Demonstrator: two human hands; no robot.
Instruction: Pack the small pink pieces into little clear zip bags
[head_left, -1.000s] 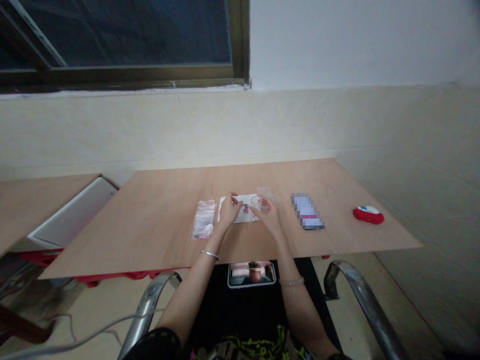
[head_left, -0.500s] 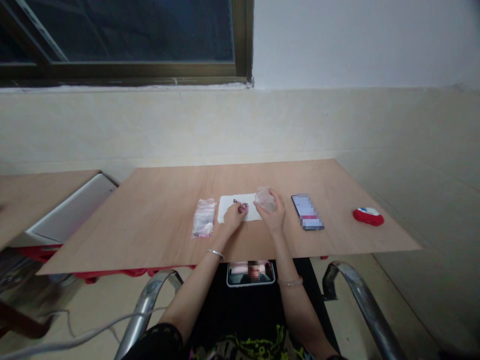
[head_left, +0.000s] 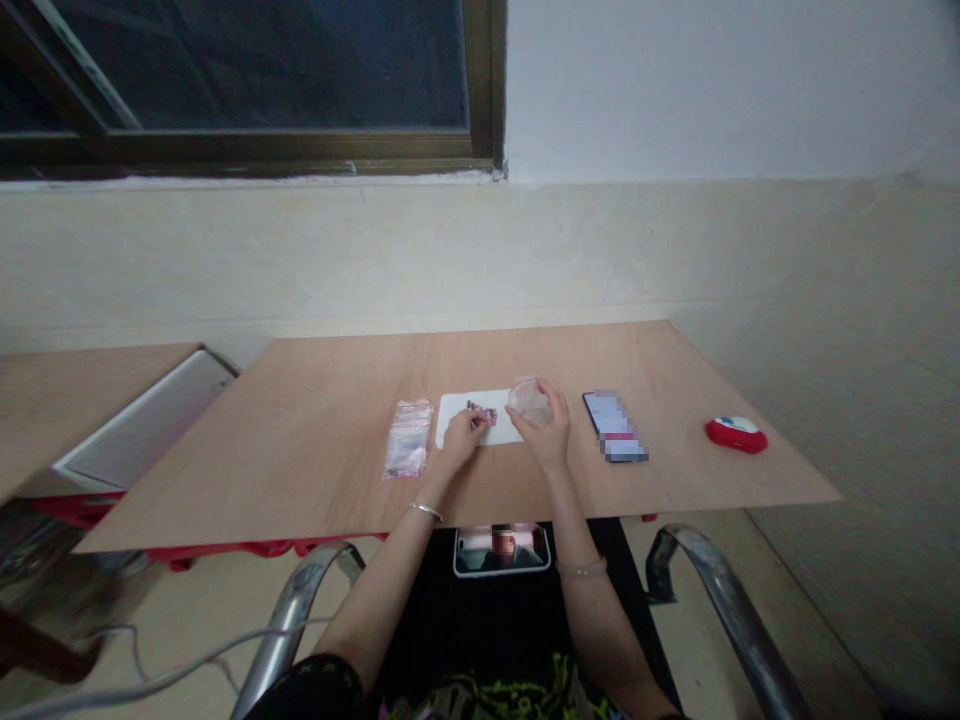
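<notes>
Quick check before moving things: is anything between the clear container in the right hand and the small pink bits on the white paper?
Nothing visible. Only bare white paper separates the clear container in the right hand from the pink bits; the left hand is beside them.

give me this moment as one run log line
left hand: at small pink-dark pieces on white paper | right hand: holding clear plastic container | nearby: clear plastic bag, phone

Either side of the matt white paper sheet (head_left: 457, 414) was glossy clear plastic, a rigid plastic cup (head_left: 529, 403) and a crinkled plastic bag (head_left: 409, 440), over a smooth plywood board (head_left: 300, 470).
</notes>
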